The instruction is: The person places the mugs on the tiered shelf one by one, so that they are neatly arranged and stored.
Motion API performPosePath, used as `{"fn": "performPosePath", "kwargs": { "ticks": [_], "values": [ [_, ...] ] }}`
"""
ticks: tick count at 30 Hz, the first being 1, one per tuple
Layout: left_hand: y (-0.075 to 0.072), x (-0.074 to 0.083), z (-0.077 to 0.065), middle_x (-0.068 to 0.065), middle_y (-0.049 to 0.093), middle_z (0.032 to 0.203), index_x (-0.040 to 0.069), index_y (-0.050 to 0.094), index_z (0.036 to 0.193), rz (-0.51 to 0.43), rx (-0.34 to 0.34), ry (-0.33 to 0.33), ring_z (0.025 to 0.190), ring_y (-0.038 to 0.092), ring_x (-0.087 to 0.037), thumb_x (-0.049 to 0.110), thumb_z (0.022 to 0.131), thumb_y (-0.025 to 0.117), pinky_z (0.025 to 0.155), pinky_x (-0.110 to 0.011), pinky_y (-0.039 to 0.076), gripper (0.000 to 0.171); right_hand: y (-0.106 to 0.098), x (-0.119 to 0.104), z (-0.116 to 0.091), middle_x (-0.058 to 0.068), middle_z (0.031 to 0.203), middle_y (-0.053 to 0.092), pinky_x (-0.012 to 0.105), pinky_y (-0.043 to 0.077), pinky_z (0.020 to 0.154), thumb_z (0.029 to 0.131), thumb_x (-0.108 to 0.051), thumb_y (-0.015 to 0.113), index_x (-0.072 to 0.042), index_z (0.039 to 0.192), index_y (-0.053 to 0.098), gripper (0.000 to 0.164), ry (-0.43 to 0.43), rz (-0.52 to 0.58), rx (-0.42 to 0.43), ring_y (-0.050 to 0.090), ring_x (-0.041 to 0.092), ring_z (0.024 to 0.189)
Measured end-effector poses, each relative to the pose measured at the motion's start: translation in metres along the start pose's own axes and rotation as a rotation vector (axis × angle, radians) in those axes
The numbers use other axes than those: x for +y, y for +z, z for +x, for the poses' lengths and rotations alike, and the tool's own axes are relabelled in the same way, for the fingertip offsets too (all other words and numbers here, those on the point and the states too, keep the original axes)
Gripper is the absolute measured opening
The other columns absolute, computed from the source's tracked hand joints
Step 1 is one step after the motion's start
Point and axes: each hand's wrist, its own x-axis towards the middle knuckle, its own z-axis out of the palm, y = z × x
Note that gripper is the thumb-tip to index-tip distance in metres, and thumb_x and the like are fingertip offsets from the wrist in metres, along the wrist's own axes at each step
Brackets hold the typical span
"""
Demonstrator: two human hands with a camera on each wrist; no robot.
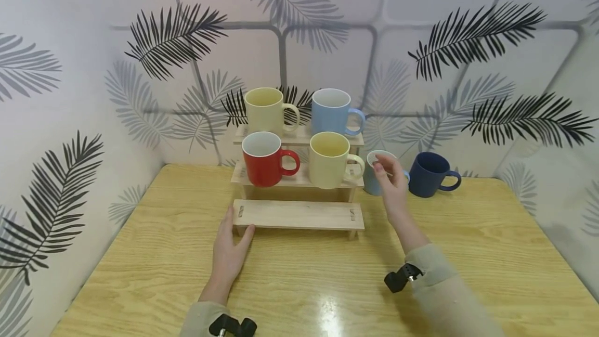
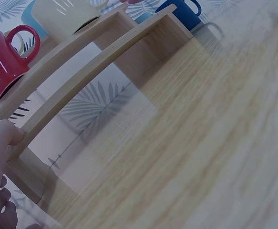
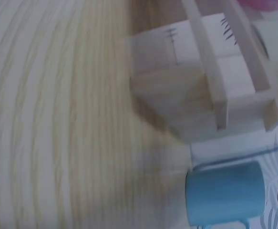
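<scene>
A three-step wooden rack [image 1: 299,214] stands on the table. My left hand [image 1: 229,248] holds the left end of its lowest step, thumb at the front edge and fingers along the side. In the left wrist view the thumb [image 2: 7,132] lies against the wood. My right hand [image 1: 394,186] hovers over a light blue mug [image 3: 224,193] beside the rack, its fingers loosely bent above the rim. In the right wrist view a gap shows between fingertip and mug. The middle step bears a red mug [image 1: 262,165] and a cream mug [image 1: 327,165].
On the top step are another cream mug [image 1: 263,113] and a blue mug [image 1: 329,113]. A navy mug [image 1: 427,176] stands right of the light blue one. Leaf-patterned wall covering [image 1: 327,30] rises behind and beside the wood-grain table [image 1: 154,264].
</scene>
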Motion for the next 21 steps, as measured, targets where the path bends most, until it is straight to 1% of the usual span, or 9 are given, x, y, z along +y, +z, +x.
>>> {"fn": "performPosePath", "kwargs": {
  "ticks": [3, 5, 6, 9, 13, 17, 21],
  "values": [
    [0.0, 0.0, 0.001, -0.015, 0.021, 0.156, 0.005, 0.018, 0.153, 0.002, 0.008, 0.002, 0.142, 0.019, -0.032, 0.041, 0.096, 0.056, 0.114, -0.048, 0.018, 0.078, -0.011, 0.007, 0.001, 0.014, 0.111, 0.058, 0.023, 0.042, 0.085, 0.097, -0.009, 0.057, 0.006, 0.121, 0.057, 0.029, -0.04, -0.16, 0.063, 0.05, 0.008, 0.098],
    [0.0, 0.0, 0.001, -0.016, 0.022, 0.155, 0.004, 0.018, 0.152, 0.003, 0.013, 0.006, 0.142, 0.019, -0.033, 0.04, 0.096, 0.057, 0.114, -0.049, 0.018, 0.077, -0.018, 0.011, 0.002, 0.017, 0.112, 0.058, 0.023, 0.041, 0.084, 0.096, -0.011, 0.059, 0.005, 0.118, 0.059, 0.028, -0.06, -0.268, 0.102, 0.05, 0.01, 0.098],
    [0.0, 0.001, 0.001, -0.017, 0.022, 0.155, 0.004, 0.018, 0.152, 0.003, 0.014, 0.005, 0.141, 0.019, -0.033, 0.039, 0.096, 0.057, 0.114, -0.049, 0.018, 0.077, -0.021, 0.013, 0.003, 0.019, 0.112, 0.057, 0.024, 0.041, 0.084, 0.095, -0.012, 0.06, 0.005, 0.117, 0.06, 0.028, -0.07, -0.308, 0.118, 0.05, 0.012, 0.099],
    [0.0, 0.001, 0.002, -0.017, 0.022, 0.155, 0.004, 0.018, 0.152, 0.008, 0.012, 0.0, 0.141, 0.019, -0.034, 0.039, 0.096, 0.057, 0.114, -0.049, 0.018, 0.077, -0.03, 0.02, 0.006, 0.02, 0.113, 0.055, 0.027, 0.042, 0.085, 0.095, -0.011, 0.06, 0.006, 0.116, 0.059, 0.027, -0.083, -0.382, 0.14, 0.051, 0.021, 0.102],
    [-0.001, 0.002, 0.001, -0.017, 0.021, 0.155, 0.005, 0.017, 0.153, 0.009, 0.002, -0.007, 0.142, 0.018, -0.033, 0.041, 0.096, 0.056, 0.114, -0.049, 0.018, 0.078, -0.04, 0.031, 0.011, 0.022, 0.115, 0.053, 0.038, 0.042, 0.085, 0.094, -0.009, 0.061, 0.007, 0.118, 0.058, 0.029, -0.077, -0.456, 0.132, 0.05, 0.031, 0.103],
    [-0.002, 0.003, -0.001, -0.015, 0.02, 0.156, 0.006, 0.016, 0.153, -0.003, -0.009, -0.017, 0.142, 0.017, -0.031, 0.044, 0.096, 0.055, 0.114, -0.048, 0.018, 0.079, -0.048, 0.039, 0.014, 0.023, 0.122, 0.05, 0.048, 0.039, 0.09, 0.095, -0.011, 0.059, 0.006, 0.124, 0.055, 0.033, -0.052, -0.528, 0.097, 0.046, 0.037, 0.108],
    [-0.002, 0.002, -0.001, -0.016, 0.019, 0.156, 0.006, 0.015, 0.153, -0.006, -0.018, -0.022, 0.142, 0.016, -0.032, 0.046, 0.095, 0.054, 0.114, -0.049, 0.018, 0.08, -0.052, 0.043, 0.015, 0.024, 0.127, 0.047, 0.051, 0.037, 0.096, 0.096, -0.013, 0.059, 0.004, 0.128, 0.053, 0.037, -0.014, -0.572, 0.063, 0.044, 0.038, 0.114]
  ]
}}
